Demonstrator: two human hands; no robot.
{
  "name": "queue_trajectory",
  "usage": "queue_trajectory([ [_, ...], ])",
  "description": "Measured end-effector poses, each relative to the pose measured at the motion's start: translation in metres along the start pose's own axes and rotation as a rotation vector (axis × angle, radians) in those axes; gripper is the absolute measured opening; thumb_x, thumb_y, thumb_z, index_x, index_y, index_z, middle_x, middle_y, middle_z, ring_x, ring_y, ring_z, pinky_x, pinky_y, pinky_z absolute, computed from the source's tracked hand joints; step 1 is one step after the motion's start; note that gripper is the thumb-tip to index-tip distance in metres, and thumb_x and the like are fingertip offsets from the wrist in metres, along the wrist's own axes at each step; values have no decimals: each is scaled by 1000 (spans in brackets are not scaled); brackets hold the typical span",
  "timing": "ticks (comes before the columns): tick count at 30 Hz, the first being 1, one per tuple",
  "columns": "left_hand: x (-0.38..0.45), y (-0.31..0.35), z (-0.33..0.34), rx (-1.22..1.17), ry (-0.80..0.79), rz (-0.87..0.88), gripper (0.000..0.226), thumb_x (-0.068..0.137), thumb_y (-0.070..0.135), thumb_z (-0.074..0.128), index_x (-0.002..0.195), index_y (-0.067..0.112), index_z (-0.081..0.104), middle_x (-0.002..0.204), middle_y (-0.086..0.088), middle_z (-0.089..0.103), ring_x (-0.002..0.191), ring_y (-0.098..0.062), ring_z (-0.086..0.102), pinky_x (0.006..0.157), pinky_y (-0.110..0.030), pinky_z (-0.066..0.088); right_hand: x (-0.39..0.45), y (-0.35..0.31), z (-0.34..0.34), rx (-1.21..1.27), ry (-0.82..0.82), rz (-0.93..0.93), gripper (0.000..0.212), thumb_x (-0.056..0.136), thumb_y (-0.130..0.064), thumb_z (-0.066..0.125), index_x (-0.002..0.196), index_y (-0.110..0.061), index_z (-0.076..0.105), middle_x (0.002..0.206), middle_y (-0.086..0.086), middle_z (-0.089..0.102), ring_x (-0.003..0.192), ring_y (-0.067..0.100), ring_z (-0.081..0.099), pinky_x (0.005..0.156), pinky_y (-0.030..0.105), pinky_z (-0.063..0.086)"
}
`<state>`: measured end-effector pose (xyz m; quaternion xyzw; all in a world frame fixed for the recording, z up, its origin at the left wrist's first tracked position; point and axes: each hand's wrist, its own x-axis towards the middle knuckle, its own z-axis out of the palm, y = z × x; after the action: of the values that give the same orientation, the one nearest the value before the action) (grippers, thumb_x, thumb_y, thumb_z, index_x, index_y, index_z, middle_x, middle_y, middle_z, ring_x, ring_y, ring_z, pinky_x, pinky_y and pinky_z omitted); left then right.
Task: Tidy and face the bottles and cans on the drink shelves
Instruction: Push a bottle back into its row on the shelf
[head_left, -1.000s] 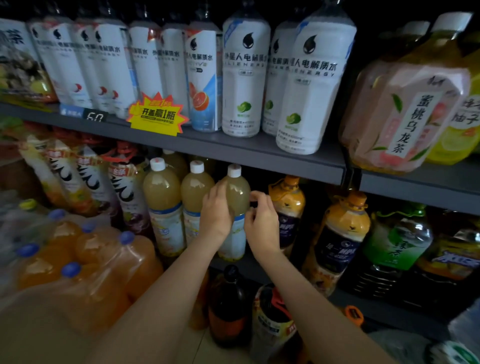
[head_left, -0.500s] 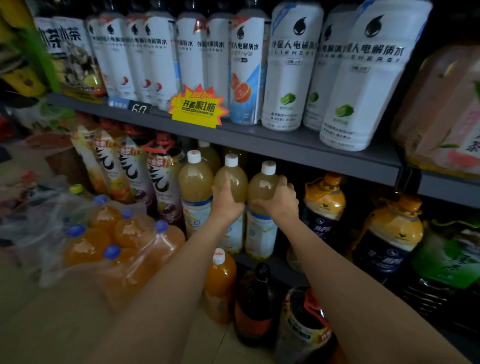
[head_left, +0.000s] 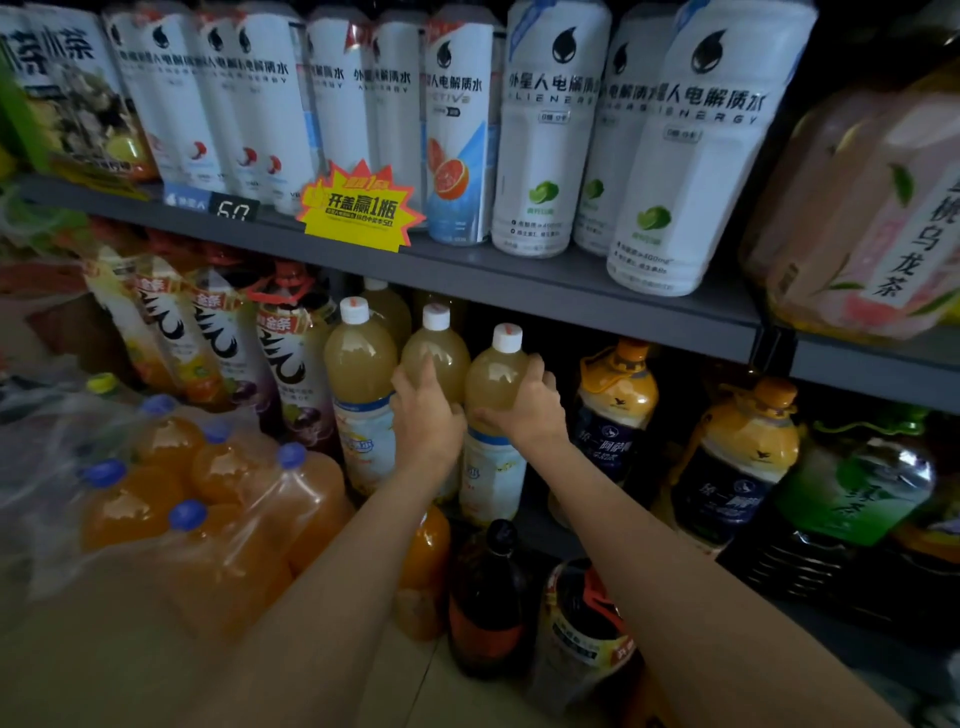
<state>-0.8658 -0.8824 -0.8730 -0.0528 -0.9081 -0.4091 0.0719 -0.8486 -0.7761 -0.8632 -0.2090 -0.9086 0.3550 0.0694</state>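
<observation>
- Facing the pale-juice row on the lower shelf (head_left: 545, 540) is the step in hand, as we judge it: three white-capped bottles stand at its front edge, under the upper shelf (head_left: 519, 283).
- We have the right hand (head_left: 530, 410) curled round the right bottle (head_left: 493, 384), fingers on its shoulder and thumb across the front above the label; the grip is narrow and holds that bottle.
- We lay the left hand (head_left: 428, 415) against the middle bottle (head_left: 435, 358), fingers reaching up its shoulder; it seems to clasp it, though the far side of the hand is hidden.
- The left bottle (head_left: 361, 389) stands free just beside the middle one, label forward.
- We should turn the right bottle about its own upright axis, not tip it, since the dark-labelled bottle (head_left: 615, 410) stands close on its right.
- We should stop when the blue-and-white label looks straight out, then draw the base level with the shelf's front edge.
- We steady the middle bottle meanwhile, because the two touch at the shoulder and one could drag the other round.
- Below, bottles stand on the floor (head_left: 426, 691), so nothing should slide past the edge.
</observation>
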Motion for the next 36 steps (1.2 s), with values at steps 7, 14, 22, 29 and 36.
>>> queue_trajectory([
  [7, -33, 41, 42, -31, 117, 419, 29, 76, 4, 41, 97, 2, 61, 99, -21, 54, 88, -39, 56, 76, -43, 44, -13, 15, -50, -118, -92, -43, 32, 89, -9, 47, 119, -1, 54, 117, 22, 60, 111, 38, 55, 85, 36, 46],
  [14, -85, 92, 98, -168, -75, 610, 24, 76, 9, 35, 82, 5, 58, 92, -12, 53, 88, -33, 54, 75, -49, 48, -56, 93, -128, 303, -221, 232, 17, 92, 1, 45, 89, 2, 61, 86, 18, 65, 77, 25, 68, 71, 35, 59],
  [22, -152, 141, 136, -203, -258, 753, 26, 80, 6, 42, 96, 4, 62, 102, -12, 52, 97, -32, 54, 81, -47, 48, -110, 161, -183, 613, 41, 398, 11, 90, -3, 55, 91, 4, 62, 89, 20, 64, 74, 24, 65, 69, 30, 57],
  [29, -160, 157, 139, -176, -186, 781, 18, 76, -4, 51, 87, 4, 62, 94, -12, 52, 91, -31, 54, 75, -39, 42, -129, 182, -206, 663, 50, 412, 19, 93, -9, 53, 106, 5, 59, 81, 14, 66, 67, 20, 65, 65, 26, 57],
  [36, -184, 203, 156, -145, -200, 889, 20, 77, -2, 45, 88, 4, 60, 96, -11, 52, 91, -30, 52, 76, -43, 45, -143, 225, -255, 575, 189, 411, 7, 91, -6, 55, 89, -2, 60, 77, 14, 66, 64, 21, 64, 59, 25, 56],
])
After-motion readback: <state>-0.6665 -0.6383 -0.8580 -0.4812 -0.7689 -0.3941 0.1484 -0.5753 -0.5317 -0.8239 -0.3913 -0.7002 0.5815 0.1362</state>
